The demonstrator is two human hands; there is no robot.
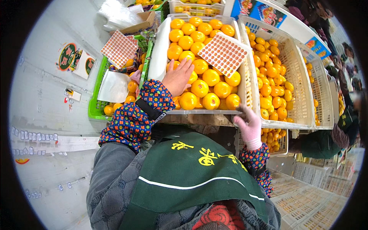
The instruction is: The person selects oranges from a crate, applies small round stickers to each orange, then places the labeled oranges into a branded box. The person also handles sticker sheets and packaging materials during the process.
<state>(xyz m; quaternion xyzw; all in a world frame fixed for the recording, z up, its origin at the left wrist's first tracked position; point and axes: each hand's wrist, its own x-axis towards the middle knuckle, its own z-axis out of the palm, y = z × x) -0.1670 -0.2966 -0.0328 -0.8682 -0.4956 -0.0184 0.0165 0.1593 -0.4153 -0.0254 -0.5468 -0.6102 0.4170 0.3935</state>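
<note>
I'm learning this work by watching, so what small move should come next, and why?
Probably raise the gloved right hand to the dotted sheet: it lies across the oranges, covering some, while that hand is down by the white box's front right corner and the bare left hand rests on other fruit.

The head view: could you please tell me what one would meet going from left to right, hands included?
Round green wall sticker → green crate → bare left hand → pink-gloved right hand → second slatted cream crate.
</note>
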